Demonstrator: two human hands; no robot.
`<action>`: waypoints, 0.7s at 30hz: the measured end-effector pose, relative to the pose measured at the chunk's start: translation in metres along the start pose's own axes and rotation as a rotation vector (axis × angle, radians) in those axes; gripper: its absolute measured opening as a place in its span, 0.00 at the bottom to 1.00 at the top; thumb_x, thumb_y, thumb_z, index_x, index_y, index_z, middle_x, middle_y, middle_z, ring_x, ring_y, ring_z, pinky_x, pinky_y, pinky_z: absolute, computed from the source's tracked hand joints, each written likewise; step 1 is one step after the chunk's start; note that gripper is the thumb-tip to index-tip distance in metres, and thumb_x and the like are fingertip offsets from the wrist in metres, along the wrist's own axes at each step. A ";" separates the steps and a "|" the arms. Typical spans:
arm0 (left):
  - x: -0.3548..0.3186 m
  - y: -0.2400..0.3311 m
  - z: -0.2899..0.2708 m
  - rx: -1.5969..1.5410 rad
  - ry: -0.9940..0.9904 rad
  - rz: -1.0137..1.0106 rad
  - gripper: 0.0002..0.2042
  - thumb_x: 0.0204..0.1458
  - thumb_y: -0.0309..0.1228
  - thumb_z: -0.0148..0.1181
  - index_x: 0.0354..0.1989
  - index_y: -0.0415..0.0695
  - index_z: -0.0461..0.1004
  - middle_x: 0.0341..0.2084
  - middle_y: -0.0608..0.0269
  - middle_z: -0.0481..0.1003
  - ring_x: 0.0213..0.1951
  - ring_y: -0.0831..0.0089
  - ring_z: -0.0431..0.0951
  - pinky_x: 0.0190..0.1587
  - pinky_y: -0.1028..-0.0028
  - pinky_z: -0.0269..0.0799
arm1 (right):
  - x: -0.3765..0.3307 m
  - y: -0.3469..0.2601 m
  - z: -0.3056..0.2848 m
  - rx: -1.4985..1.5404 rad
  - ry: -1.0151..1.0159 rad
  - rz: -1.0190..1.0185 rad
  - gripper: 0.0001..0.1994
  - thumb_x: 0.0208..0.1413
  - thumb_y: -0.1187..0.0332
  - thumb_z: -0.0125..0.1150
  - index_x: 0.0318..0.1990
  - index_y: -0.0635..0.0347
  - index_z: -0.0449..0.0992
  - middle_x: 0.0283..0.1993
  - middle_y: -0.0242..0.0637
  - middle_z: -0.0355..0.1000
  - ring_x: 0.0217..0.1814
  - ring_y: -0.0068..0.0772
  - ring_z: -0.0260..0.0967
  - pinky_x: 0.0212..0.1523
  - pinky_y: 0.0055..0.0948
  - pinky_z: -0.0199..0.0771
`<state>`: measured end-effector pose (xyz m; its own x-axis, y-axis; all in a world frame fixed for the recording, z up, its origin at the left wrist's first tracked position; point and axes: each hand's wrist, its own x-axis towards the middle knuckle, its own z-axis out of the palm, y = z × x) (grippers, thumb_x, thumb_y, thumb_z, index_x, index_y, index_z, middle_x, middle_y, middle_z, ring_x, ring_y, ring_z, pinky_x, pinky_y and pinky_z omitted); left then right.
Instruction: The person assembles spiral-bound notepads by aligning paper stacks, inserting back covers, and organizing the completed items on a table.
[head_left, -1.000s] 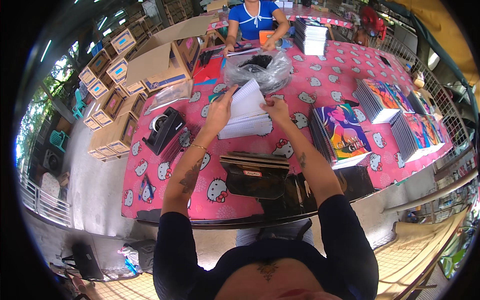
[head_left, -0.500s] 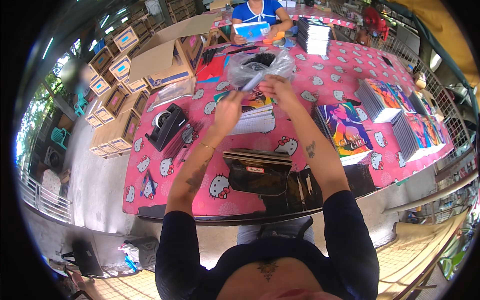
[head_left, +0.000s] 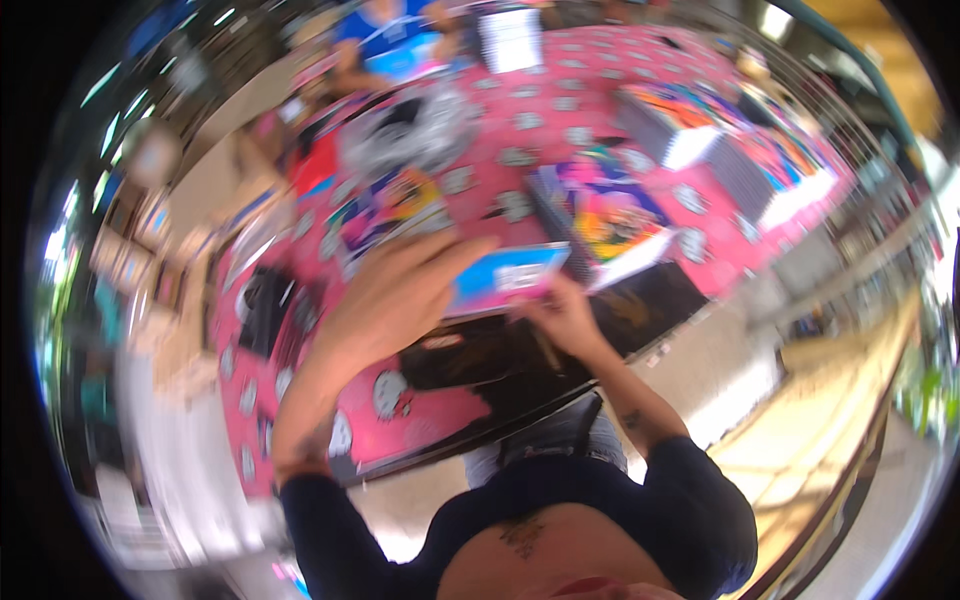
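Between my hands is a notebook [head_left: 490, 282], its blue and pink cover up, with a white label on it. My left hand [head_left: 395, 295] is closed on its left end, the fingers across the cover. At the lower right edge, my right hand [head_left: 562, 318] pinches it. Below the notebook lies a black pouch-like case [head_left: 450, 362], partly hidden. To the left beyond my left hand is a notebook stack [head_left: 405, 195] with a colourful cover. Another stack of colourful spiral notebooks [head_left: 610, 215] stands to the right. Motion blurs much of the picture.
More notebook stacks [head_left: 675, 125] stand at the far right. Far left are a clear plastic bag [head_left: 420, 130], a black tape dispenser [head_left: 268, 312] and cardboard boxes [head_left: 215, 180]. Across the pink patterned table [head_left: 520, 115], a person in blue [head_left: 385, 25] holds a blue-covered notebook.
My view has turned, so the table appears shifted left. Both hands have come nearer from beside the plastic bag. The notebook, earlier a thin blurred edge, now shows its cover.
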<state>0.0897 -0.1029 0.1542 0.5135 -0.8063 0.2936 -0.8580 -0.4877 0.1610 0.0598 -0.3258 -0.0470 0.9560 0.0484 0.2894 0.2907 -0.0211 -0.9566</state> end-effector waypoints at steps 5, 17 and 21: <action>-0.012 -0.002 0.013 0.084 -0.026 -0.019 0.23 0.49 0.20 0.55 0.57 0.43 0.73 0.42 0.49 0.75 0.42 0.45 0.76 0.44 0.51 0.71 | -0.001 0.012 0.020 -0.120 0.007 -0.204 0.24 0.60 0.57 0.68 0.60 0.59 0.71 0.57 0.41 0.71 0.58 0.31 0.70 0.47 0.30 0.78; -0.141 -0.034 0.166 -0.689 0.886 -1.097 0.24 0.67 0.37 0.51 0.65 0.32 0.66 0.61 0.33 0.67 0.65 0.44 0.65 0.66 0.56 0.59 | 0.008 0.022 0.066 0.033 -0.073 -0.184 0.26 0.62 0.64 0.65 0.64 0.59 0.64 0.58 0.43 0.70 0.65 0.40 0.67 0.64 0.38 0.65; -0.207 -0.140 0.169 0.110 0.729 -0.861 0.24 0.66 0.36 0.52 0.66 0.33 0.66 0.58 0.33 0.69 0.62 0.42 0.68 0.63 0.55 0.63 | 0.019 0.037 0.045 0.014 -0.112 -0.126 0.18 0.62 0.65 0.65 0.55 0.60 0.69 0.51 0.39 0.72 0.58 0.35 0.70 0.59 0.36 0.67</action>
<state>0.1052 0.0758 -0.0888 0.7714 0.1812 0.6100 -0.1988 -0.8420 0.5015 0.0870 -0.2810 -0.0786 0.9012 0.1606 0.4026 0.4069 0.0065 -0.9134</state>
